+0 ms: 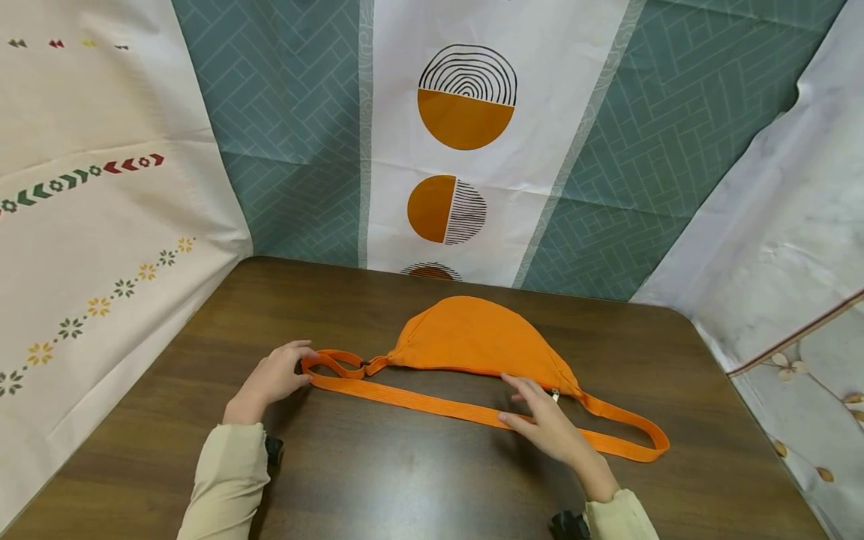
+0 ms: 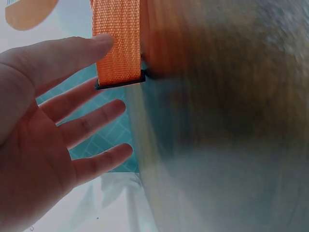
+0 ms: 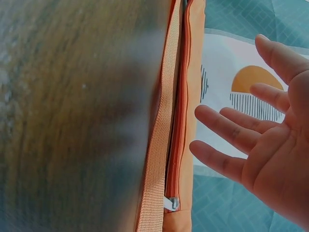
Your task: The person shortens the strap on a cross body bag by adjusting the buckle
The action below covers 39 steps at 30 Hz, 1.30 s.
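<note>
An orange waist bag (image 1: 472, 341) lies on the table, its curved side toward the back and its zipper along the near edge. The webbing strap (image 1: 432, 405) runs in front of it, looping at both ends. At the left loop, my left hand (image 1: 273, 379) pinches the strap; its thumb (image 2: 91, 50) lies on the webbing beside a black slider (image 2: 120, 83), with the index finger mostly hidden. My right hand (image 1: 543, 424) hovers with spread fingers over the strap and the bag's near edge. The zipper pull (image 3: 171, 203) sits at the zipper's right end.
The brown wooden table (image 1: 378, 487) extends around the bag. A teal and white patterned cloth (image 1: 290, 150) hangs behind its back edge. White printed cloths hang at the left (image 1: 101, 262) and right (image 1: 763, 225).
</note>
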### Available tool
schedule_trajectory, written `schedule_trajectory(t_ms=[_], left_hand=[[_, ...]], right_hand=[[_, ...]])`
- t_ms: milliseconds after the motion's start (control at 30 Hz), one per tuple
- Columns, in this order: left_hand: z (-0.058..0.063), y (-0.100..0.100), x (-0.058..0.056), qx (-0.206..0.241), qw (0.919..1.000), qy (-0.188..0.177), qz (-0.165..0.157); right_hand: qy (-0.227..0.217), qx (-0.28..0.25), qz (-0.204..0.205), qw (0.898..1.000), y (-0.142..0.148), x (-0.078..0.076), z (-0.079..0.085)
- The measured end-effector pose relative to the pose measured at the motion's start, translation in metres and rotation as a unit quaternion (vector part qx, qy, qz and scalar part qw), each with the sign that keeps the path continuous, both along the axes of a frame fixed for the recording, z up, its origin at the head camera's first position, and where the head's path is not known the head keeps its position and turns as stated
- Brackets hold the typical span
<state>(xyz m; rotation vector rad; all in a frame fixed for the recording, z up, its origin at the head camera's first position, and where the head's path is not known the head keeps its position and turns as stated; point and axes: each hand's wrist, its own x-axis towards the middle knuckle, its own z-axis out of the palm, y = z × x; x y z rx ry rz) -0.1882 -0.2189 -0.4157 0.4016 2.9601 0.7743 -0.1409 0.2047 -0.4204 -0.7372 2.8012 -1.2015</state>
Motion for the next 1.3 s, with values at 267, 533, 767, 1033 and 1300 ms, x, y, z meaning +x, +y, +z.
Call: schedule_trajectory(t_ms=[267, 533, 767, 1033, 1300], left_hand=[[-0.002, 0.001, -0.003, -0.004, 1.0000, -0.001, -0.004], [-0.004, 0.000, -0.004, 0.009, 0.9997, -0.001, -0.022], [-0.002, 0.000, -0.003, 0.054, 0.9981, -0.002, -0.032], [0.005, 0.003, 0.000, 0.118, 0.9914, 0.007, -0.056], [0.013, 0.009, 0.004, 0.181, 0.9819, 0.005, -0.057]], right_hand=[[0.000, 0.000, 0.007, 1.000, 0.001, -0.001, -0.001], [-0.022, 0.015, 0.003, 1.000, 0.002, -0.001, 0.000], [-0.029, 0.020, 0.015, 0.999, 0.003, -0.002, 0.000], [-0.032, 0.026, 0.012, 0.999, 0.001, -0.002, 0.000], [-0.033, 0.032, 0.015, 0.999, -0.001, -0.001, 0.000]])
